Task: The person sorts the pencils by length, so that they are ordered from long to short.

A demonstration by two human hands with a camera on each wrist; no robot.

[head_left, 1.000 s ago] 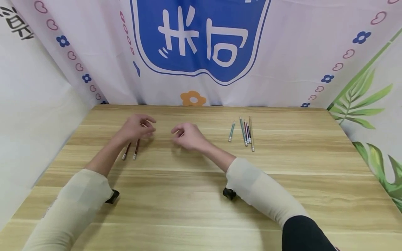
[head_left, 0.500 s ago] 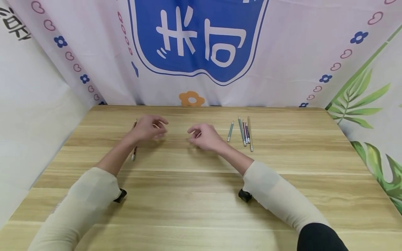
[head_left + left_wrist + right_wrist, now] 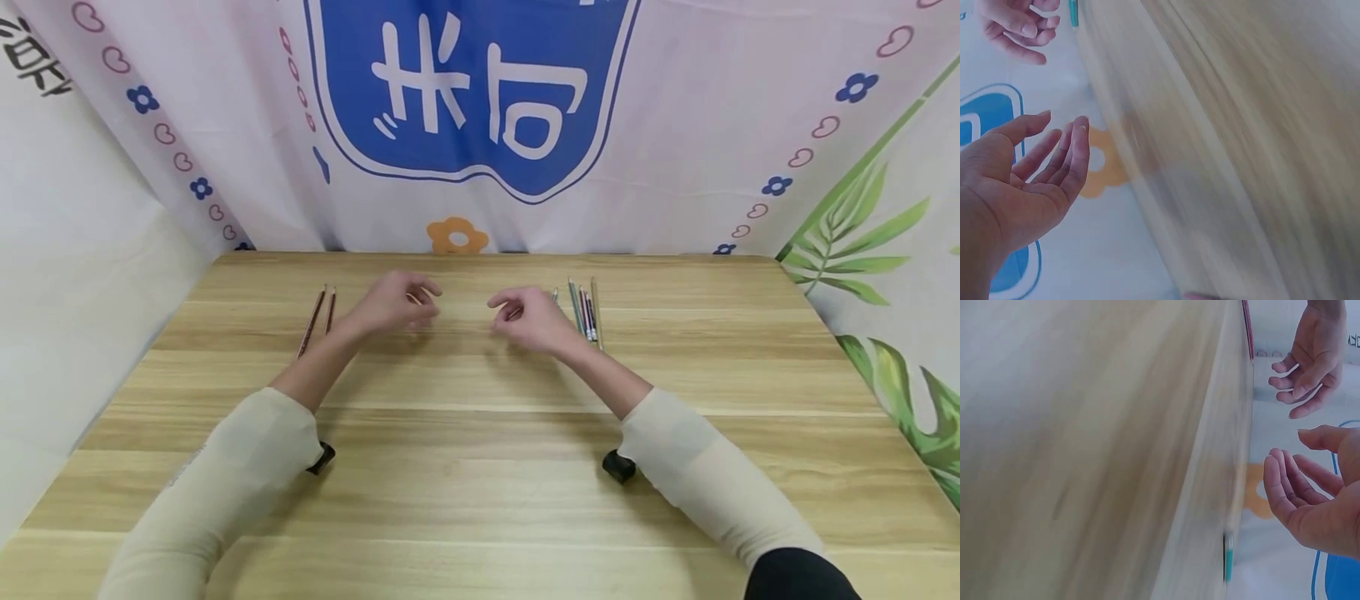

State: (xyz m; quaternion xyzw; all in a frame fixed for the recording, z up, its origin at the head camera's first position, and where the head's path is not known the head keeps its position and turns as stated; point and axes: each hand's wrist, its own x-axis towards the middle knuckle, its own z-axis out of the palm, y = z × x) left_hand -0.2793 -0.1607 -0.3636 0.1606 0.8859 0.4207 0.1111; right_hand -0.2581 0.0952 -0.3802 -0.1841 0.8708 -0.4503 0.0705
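Pencils (image 3: 583, 310) just beside right hand (image 3: 534, 319) fingers (image 3: 501, 303); untouched

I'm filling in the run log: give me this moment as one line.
left hand: open, holds nothing | right hand: open, holds nothing | two red pencils: on table, left | pencil group: beside right hand

Bare table (image 3: 480, 467) lay open between and before the hands. Two red pencils (image 3: 318, 310) blocked the far left, a pencil cluster (image 3: 585, 310) the right; the backdrop (image 3: 480, 125) closed off the rear.
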